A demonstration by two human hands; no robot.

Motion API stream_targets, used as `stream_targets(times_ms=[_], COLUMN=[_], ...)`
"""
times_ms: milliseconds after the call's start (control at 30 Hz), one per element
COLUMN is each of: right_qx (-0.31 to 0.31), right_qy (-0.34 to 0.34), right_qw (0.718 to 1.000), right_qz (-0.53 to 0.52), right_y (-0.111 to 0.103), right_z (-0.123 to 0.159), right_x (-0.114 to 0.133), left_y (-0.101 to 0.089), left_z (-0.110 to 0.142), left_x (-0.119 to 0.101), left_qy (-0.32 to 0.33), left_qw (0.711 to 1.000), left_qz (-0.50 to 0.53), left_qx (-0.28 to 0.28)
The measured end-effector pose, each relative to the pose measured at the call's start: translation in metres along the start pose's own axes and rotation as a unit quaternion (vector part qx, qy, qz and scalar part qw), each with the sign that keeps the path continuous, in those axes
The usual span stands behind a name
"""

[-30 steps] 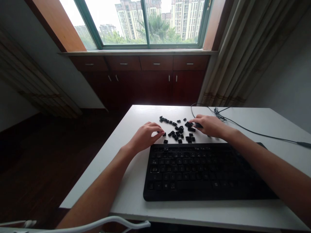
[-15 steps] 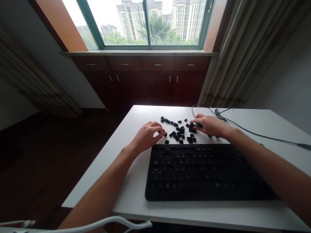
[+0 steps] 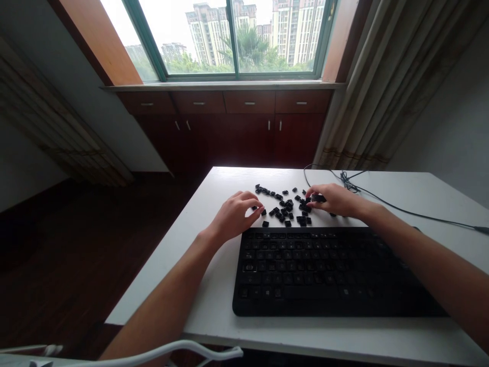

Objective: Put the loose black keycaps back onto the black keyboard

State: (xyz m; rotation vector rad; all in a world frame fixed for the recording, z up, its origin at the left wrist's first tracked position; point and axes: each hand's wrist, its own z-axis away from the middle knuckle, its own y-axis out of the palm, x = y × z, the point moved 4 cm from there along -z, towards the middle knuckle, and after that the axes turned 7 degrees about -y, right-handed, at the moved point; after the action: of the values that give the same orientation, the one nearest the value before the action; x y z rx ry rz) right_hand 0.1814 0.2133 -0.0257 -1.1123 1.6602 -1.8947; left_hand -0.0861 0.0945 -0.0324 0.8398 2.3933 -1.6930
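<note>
Working with both hands over the far side of the keyboard (image 3: 290, 293), which lies flat near the front of the white table (image 3: 405, 188). Loose black keycaps (image 3: 284, 211) are scattered on the tabletop just beyond the keyboard's far edge, mostly between my two hands; a thin line of them trails off toward the far left.

Left hand (image 3: 234, 214): at the left end of the scatter, thumb and index tips drawn close together beside a single keycap (image 3: 264, 212). Cannot tell whether the tips pinch it or merely touch it. Another loose cap (image 3: 265, 224) lies just nearer, by the keyboard's far left corner.

Right hand (image 3: 333, 199): at the right end of the scatter, palm down, fingers curved, thumb and index tips at the rightmost cluster of caps. A dark piece (image 3: 318, 198) shows between thumb and fingers; cannot tell what it is, nor whether my grip is closed on it. A few more dark bits show just nearer than this wrist, partly hidden.

Right forearm passes over the keyboard's right part and hides some keys. Several key positions at the left look bare of caps. Black cable (image 3: 420, 212) runs along the far right of the table, bunched beyond my right hand.
</note>
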Motion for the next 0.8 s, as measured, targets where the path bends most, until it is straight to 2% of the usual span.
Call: stream_targets(times_ms=[233, 433, 800], right_qx=[0.016, 0.026, -0.021], right_qy=[0.021, 0.013, -0.013], right_qw=[0.999, 0.998, 0.996], right_qz=[-0.044, -0.060, -0.084], right_y=[0.001, 0.005, 0.006], right_z=[0.000, -0.007, -0.005], right_x=[-0.002, -0.004, 0.011], left_y=[-0.001, -0.001, -0.003], left_z=[0.000, 0.001, 0.005], left_x=[-0.002, -0.005, -0.009], left_qy=[0.001, -0.010, -0.017], left_qw=[1.000, 1.000, 1.000], left_qz=[0.002, -0.005, -0.003], left_qx=[-0.003, 0.001, -0.019])
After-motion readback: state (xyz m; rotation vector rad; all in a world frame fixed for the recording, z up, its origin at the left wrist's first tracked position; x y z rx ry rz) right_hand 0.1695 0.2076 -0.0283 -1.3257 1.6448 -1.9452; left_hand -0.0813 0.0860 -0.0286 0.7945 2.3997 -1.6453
